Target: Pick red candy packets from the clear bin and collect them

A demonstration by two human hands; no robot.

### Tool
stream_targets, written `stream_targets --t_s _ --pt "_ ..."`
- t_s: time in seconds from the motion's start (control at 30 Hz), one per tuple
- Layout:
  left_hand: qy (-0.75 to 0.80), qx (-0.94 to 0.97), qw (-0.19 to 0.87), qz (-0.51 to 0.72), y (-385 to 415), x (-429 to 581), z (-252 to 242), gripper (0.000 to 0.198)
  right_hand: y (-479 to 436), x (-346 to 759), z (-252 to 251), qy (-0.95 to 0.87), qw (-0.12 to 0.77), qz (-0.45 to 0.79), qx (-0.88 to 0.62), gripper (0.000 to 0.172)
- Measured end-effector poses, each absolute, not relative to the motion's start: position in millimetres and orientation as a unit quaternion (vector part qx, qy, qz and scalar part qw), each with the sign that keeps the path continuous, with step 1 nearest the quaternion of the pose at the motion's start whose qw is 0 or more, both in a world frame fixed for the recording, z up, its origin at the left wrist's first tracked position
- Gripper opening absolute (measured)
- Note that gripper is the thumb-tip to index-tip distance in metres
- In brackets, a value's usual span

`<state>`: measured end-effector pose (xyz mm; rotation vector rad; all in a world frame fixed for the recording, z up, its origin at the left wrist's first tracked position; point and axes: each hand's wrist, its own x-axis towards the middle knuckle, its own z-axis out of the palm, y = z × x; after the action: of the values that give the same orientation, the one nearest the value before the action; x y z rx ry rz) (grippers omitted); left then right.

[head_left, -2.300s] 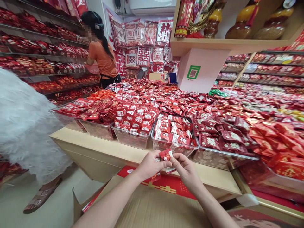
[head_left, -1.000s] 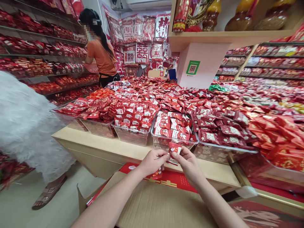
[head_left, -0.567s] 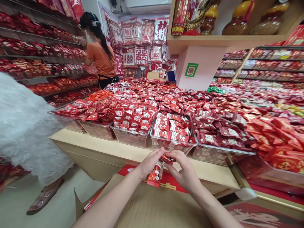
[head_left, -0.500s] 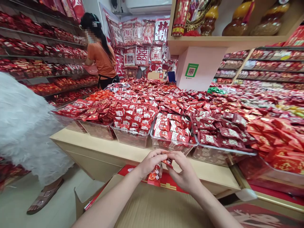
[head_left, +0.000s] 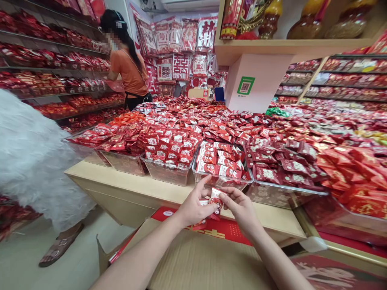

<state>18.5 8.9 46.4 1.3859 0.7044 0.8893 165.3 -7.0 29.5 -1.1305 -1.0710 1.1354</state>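
Note:
In the head view, a small red and white candy packet (head_left: 216,201) is held between my two hands. My left hand (head_left: 195,205) is closed around packets, its thumb pressed on them and its index finger pointing up. The thumb and fingers of my right hand (head_left: 238,205) pinch the right side of the upright packet. Just beyond my hands stands a clear bin (head_left: 222,180) with red and white packets (head_left: 228,161) in neat rows. Below my hands lies a red printed box (head_left: 238,231).
More bins of packets (head_left: 172,151) line the wooden counter ledge (head_left: 121,189). A brown wooden-looking surface (head_left: 199,262) is under my forearms. A person in orange (head_left: 130,72) stands at the left shelves. A white fluffy garment (head_left: 33,161) fills the left edge.
My left index finger has lifted and its thumb has come onto the packets. A packet has turned upright, showing its white top. My right hand has shifted slightly right.

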Motion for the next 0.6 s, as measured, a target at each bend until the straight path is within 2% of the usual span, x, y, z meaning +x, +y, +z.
stream_targets --t_s 0.1,0.2,0.3,0.4,0.6 --pt "0.35 0.615 0.617 0.345 13 17 44 0.055 -7 167 31 -0.456 0.578 0.487 -0.47 0.022" --pt "0.37 0.626 0.606 0.323 15 19 42 0.036 -8 165 34 -0.456 0.587 0.492 -0.453 0.025" --pt "0.354 0.602 0.614 0.367 15 21 42 0.036 -9 162 37 -0.47 0.555 0.536 -0.429 0.028" --pt "0.361 0.608 0.61 0.358 16 19 42 0.035 -9 163 37 -0.493 0.524 0.551 -0.422 0.025" --pt "0.376 0.665 0.569 0.303 20 4 55 0.037 -10 168 33 -0.618 0.475 0.455 -0.43 0.02"
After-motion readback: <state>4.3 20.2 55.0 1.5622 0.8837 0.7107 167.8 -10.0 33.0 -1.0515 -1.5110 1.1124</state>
